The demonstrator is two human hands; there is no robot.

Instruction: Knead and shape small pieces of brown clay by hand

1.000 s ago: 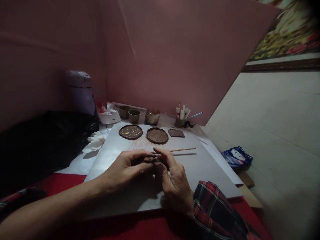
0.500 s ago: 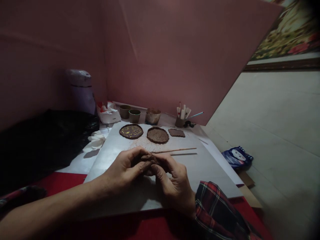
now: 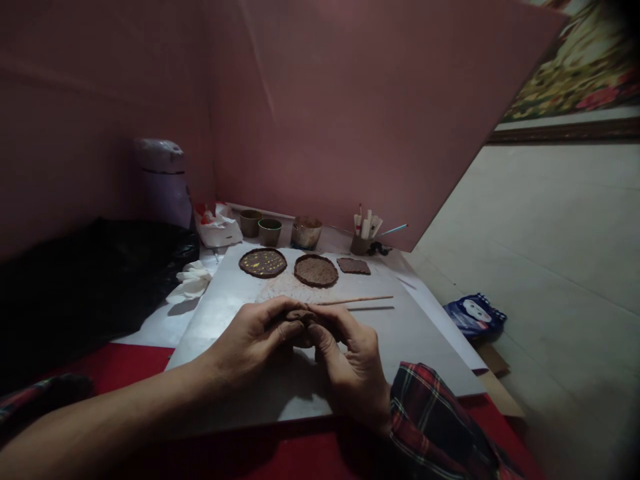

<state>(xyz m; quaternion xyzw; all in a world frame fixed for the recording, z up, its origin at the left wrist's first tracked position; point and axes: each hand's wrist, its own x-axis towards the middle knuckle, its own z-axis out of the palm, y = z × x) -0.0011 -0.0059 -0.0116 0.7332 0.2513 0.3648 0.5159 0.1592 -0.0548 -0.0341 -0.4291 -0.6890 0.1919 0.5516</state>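
Note:
Above the near part of a pale board (image 3: 415, 340), my left hand (image 3: 260, 330) and my right hand (image 3: 345, 350) meet around a lump of brown clay (image 3: 300, 315). Fingers of both hands press on it, with the two thumbs on the near side; much of the lump is hidden. Just beyond the hands lie a thin brown stick (image 3: 365, 300) and a grey rod (image 3: 373, 308). Farther back on the board are a round brown clay disc with a raised rim (image 3: 316, 271), a yellow-dotted dark one (image 3: 263, 263) and a small brown rectangular slab (image 3: 353, 266).
Behind the board stand two small cups (image 3: 270, 232), a stained tub (image 3: 306, 232) and a holder with several tools (image 3: 361, 244). Crumpled tissue (image 3: 193, 281) and a black plastic bag (image 3: 100, 280) lie left. A blue packet (image 3: 476, 315) sits right, beyond the board.
My fingers and thumbs have shifted slightly on the clay, and the lump's visible shape differs a little. Everything else stays where it was.

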